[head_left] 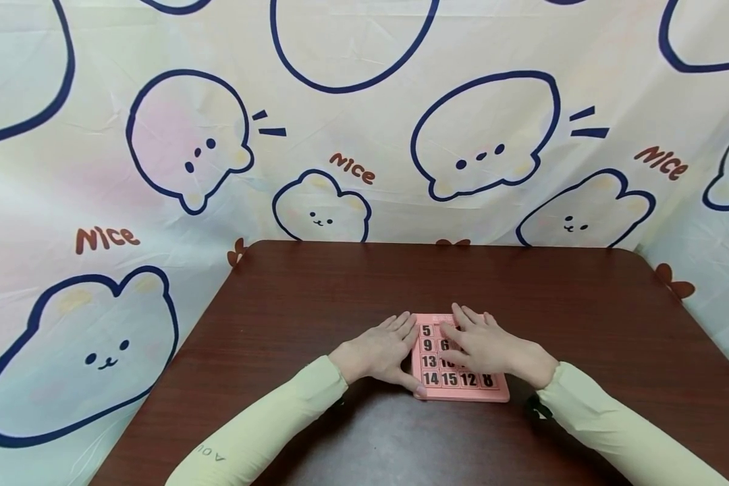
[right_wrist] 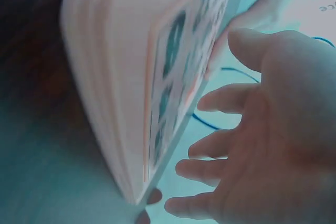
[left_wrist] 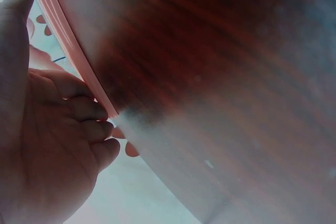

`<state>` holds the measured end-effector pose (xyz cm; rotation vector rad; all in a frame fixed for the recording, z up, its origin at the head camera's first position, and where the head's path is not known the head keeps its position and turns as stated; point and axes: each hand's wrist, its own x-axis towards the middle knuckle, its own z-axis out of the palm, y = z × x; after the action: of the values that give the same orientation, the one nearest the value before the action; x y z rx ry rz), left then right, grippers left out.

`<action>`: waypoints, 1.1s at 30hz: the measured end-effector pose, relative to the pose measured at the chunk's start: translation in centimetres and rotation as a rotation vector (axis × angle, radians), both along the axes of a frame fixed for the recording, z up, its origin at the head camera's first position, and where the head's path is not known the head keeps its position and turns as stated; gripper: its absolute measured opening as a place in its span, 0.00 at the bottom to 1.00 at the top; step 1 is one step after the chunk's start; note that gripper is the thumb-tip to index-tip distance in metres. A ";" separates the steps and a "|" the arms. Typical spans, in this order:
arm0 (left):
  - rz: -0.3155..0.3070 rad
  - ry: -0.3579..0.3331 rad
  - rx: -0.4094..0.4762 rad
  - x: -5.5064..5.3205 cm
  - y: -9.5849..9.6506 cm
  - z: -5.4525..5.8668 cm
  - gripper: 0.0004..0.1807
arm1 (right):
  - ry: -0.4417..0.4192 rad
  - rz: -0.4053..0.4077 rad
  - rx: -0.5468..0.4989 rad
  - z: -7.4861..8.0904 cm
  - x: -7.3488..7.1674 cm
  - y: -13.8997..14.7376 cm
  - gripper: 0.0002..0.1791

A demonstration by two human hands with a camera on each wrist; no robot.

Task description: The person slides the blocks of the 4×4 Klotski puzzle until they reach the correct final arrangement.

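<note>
A pink number slide puzzle [head_left: 464,394] lies flat on the table, its square tiles marked with black numbers. In the bottom row I read 14, 15, 12 and 8; the upper right tiles are hidden under a hand. Along the puzzle's left side rests my left hand [head_left: 384,351], fingers against the edge and thumb at the near left corner. The left wrist view shows those fingertips right at the pink side wall [left_wrist: 68,38]. My right hand [head_left: 489,344] hovers over the tiles with fingers spread; in the right wrist view its fingers point towards the tile face [right_wrist: 181,72].
The dark brown wooden table [head_left: 316,277] extends around the puzzle on all sides. Behind it and at both sides hangs a pale cloth [head_left: 395,209] printed with cartoon animals. Light green sleeves [head_left: 279,418] cover both forearms.
</note>
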<state>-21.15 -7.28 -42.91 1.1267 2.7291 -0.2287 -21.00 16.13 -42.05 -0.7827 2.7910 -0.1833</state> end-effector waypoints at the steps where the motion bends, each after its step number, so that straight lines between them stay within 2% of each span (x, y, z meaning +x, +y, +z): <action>1: 0.002 0.002 -0.003 0.0 0.0 0.0 0.68 | 0.002 -0.010 0.001 0.1 0.0 0.3 0.37; 8: 0.004 -0.001 -0.011 0.0 0.0 -0.1 0.68 | 0.037 -0.059 0.005 0.1 0.3 2.3 0.38; 14: -0.001 0.000 -0.002 -0.1 -0.1 0.0 0.69 | 0.021 -0.062 0.009 -0.2 0.5 3.0 0.40; 18: -0.001 -0.001 0.000 -0.1 -0.1 0.0 0.69 | 0.013 -0.047 -0.009 -0.3 0.7 2.9 0.38; 23: 0.001 -0.010 0.004 -0.1 0.0 -0.1 0.68 | 0.043 -0.027 -0.012 -0.4 0.9 2.4 0.38; 30: 0.013 -0.026 0.002 -0.1 0.1 0.0 0.68 | 0.007 -0.012 -0.002 -0.4 0.8 1.3 0.38; 33: 0.014 -0.029 0.004 -0.1 0.0 0.1 0.68 | 0.017 0.003 0.006 -0.5 0.7 0.8 0.38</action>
<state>-21.24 -7.25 -42.83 1.1035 2.7126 -0.2030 -20.33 16.95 -42.52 -0.7911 2.8049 -0.1688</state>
